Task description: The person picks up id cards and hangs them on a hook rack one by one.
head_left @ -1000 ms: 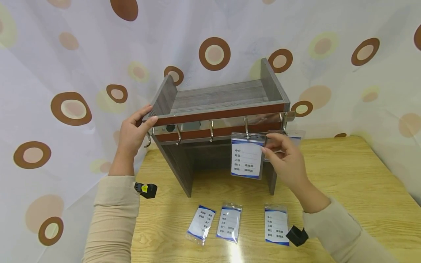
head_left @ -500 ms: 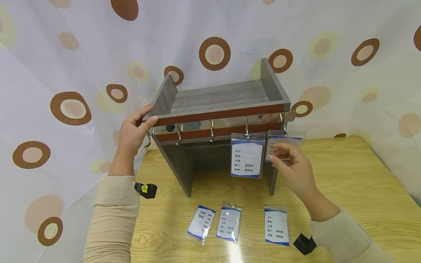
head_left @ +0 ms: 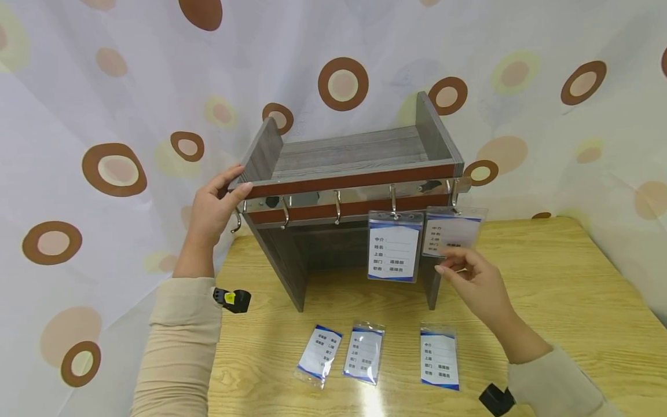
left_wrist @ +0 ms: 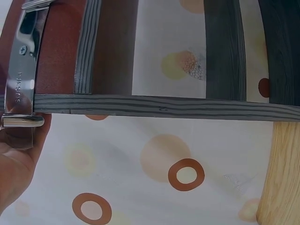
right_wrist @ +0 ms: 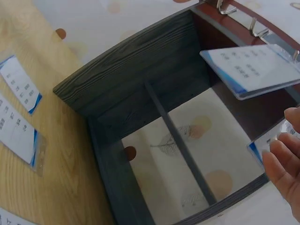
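My left hand [head_left: 213,202] grips the left front corner of a grey wooden shelf [head_left: 346,153], thumb over the front edge and fingers on the side panel. A metal hook rail [head_left: 312,198] runs along the shelf's front. From its hooks hang two clear-sleeved ID badges with blue trim: the left badge [head_left: 394,249] faces front, and the right badge [head_left: 443,229] hangs at the rail's right end. My right hand [head_left: 471,284], fingers loosely bent, is at that badge's lower edge and overlaps it. The right wrist view shows fingertips [right_wrist: 276,159] in front of the badge.
Three more ID badges lie on the wooden table before the shelf: a left one [head_left: 319,354], a middle one [head_left: 363,354] and a right one [head_left: 439,359]. Behind the shelf hangs a white cloth [head_left: 396,35] with brown circles. Several bare hooks [head_left: 337,208] stick out left of the badges.
My right hand has left the front-facing badge on its hook and moved right and down across the right badge to its lower edge. My left hand still grips the shelf corner.
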Tool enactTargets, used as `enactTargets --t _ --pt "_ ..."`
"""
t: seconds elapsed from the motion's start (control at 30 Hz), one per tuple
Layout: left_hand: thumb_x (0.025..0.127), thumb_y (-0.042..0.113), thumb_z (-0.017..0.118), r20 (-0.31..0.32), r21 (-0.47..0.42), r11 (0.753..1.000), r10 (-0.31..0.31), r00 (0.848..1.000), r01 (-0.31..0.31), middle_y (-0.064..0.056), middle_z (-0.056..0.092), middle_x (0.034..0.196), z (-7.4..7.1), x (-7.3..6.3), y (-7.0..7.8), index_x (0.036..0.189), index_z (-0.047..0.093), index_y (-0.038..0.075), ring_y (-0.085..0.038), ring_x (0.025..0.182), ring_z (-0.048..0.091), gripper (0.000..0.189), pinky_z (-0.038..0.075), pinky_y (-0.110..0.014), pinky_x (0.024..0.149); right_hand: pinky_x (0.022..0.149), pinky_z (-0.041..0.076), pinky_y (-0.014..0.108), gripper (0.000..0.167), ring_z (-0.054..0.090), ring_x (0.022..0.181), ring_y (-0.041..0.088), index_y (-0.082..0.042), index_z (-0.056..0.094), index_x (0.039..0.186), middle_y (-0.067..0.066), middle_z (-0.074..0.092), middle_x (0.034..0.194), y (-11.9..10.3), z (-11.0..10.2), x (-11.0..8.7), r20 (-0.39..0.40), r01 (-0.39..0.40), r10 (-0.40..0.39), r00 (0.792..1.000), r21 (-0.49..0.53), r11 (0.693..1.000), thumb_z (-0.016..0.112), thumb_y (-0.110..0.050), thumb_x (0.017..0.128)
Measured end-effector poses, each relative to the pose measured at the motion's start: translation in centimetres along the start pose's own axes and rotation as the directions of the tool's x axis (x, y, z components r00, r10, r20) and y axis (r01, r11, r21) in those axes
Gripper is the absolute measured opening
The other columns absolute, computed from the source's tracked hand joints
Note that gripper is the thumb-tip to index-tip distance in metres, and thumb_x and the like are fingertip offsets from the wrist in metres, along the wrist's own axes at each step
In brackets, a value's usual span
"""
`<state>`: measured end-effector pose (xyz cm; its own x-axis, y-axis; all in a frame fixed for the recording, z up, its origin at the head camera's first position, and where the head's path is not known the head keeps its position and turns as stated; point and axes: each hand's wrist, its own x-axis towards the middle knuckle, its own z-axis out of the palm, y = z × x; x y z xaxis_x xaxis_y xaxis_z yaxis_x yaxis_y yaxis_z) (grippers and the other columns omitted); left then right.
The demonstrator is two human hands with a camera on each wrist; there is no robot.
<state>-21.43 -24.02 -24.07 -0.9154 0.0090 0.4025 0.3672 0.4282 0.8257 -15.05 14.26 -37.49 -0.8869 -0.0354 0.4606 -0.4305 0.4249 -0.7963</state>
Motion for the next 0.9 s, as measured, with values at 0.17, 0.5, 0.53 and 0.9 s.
enactTargets --t 0.17,0.5,0.53,0.9 --pt "0.084 0.026 0.057 0.005 0.017 1.000 -0.017 1.000 0.017 -0.006 0.035 0.134 0.0 0.0 0.2 0.126 0.043 0.002 -0.014 0.123 0.028 0.051 0.027 -0.032 0.098 0.058 0.041 0.013 0.020 0.048 0.070 0.003 -0.002 0.057 0.099 0.004 0.054 0.081 1.1 -0.1 -0.5 0.034 -0.025 0.026 0.999 -0.021 0.999 0.061 -0.004 0.079" --pt "0.083 0.024 0.057 0.010 0.026 0.999 -0.021 1.000 0.021 -0.006 0.036 0.133 -0.2 0.0 0.3 0.126 0.045 0.003 -0.013 0.123 0.028 0.049 0.026 -0.029 0.098 0.060 0.043 0.016 0.020 0.048 0.072 0.002 0.000 0.056 0.097 0.004 0.055 0.082 3.5 0.1 -1.9 0.111 -0.082 0.090 0.990 -0.075 0.994 0.061 -0.009 0.081" --pt "0.083 0.024 0.058 0.008 0.027 0.999 -0.023 1.000 0.022 -0.006 0.037 0.133 -0.2 0.0 0.3 0.125 0.045 0.003 -0.013 0.123 0.028 0.049 0.026 -0.029 0.098 0.060 0.043 0.016 0.019 0.049 0.072 0.002 0.000 0.056 0.097 0.004 0.056 0.082 3.8 0.2 -2.1 0.119 -0.090 0.098 0.988 -0.073 0.993 0.061 -0.009 0.080" --pt "0.082 0.023 0.059 -0.009 0.010 0.999 -0.048 0.999 0.048 -0.005 0.038 0.132 -0.2 0.2 0.1 0.125 0.047 0.004 -0.012 0.122 0.030 0.048 0.028 -0.028 0.097 0.063 0.044 0.019 0.022 0.050 0.074 0.005 0.001 0.056 0.099 0.007 0.056 0.085 6.9 0.8 -3.5 0.183 -0.190 0.198 0.963 -0.058 0.980 0.060 -0.011 0.081"
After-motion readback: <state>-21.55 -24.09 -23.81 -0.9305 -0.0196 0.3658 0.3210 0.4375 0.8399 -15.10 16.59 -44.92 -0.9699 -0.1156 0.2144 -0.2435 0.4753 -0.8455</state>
